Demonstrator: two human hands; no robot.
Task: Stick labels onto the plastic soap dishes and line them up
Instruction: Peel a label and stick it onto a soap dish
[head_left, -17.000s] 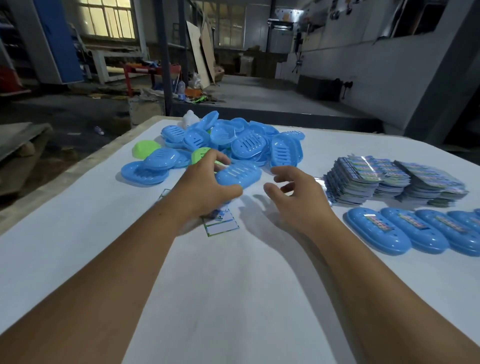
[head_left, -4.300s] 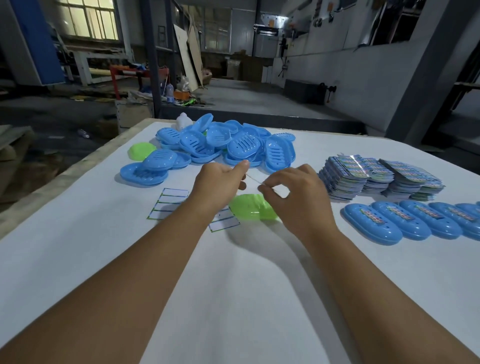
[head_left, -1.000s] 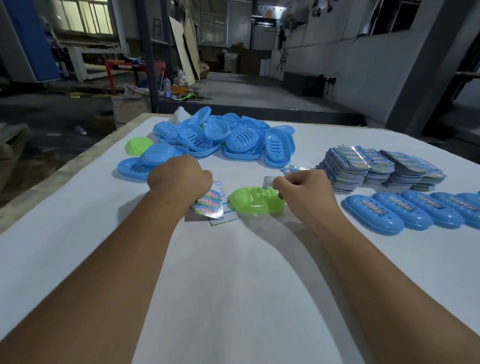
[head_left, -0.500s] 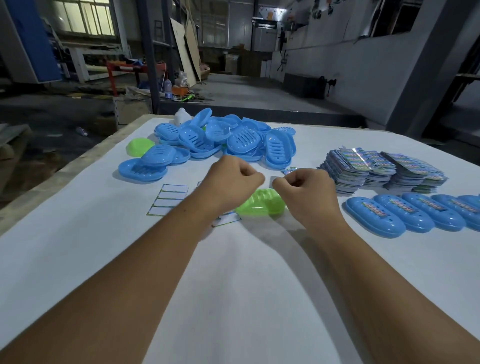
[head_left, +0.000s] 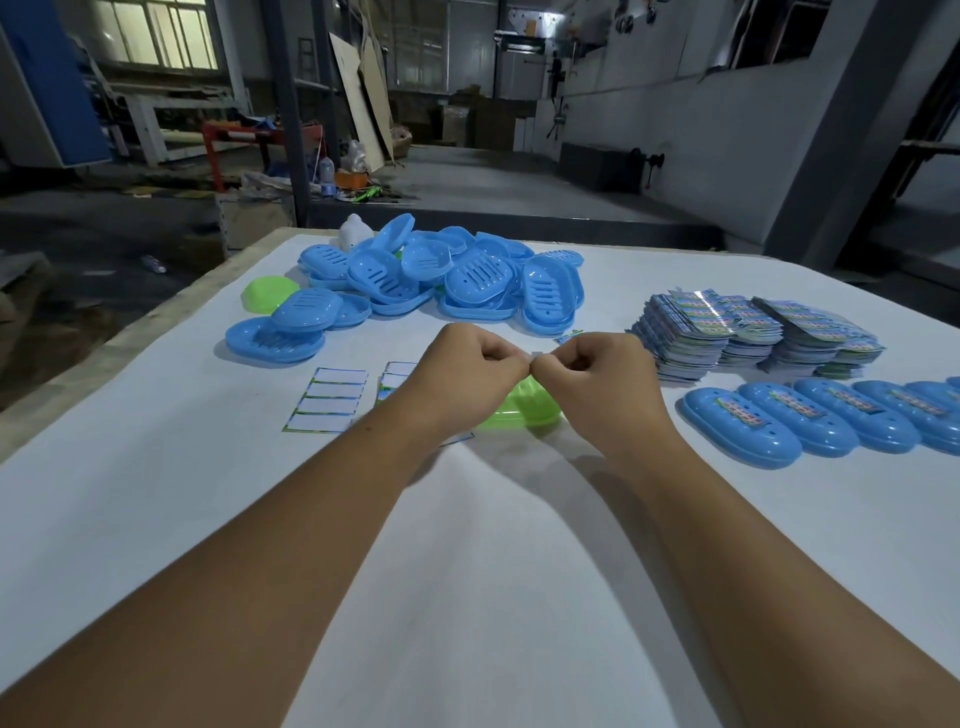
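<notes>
Two hands pinching label, green soap dish beneath

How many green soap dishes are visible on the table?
2 clearly: one green dish just behind the two hands, one green dish left of the blue pile. A green sliver inside that pile suggests more are hidden.

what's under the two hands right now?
A green soap dish lies on the table below the left hand and right hand. Its near-left part and top are covered, so any label is unseen.
</notes>
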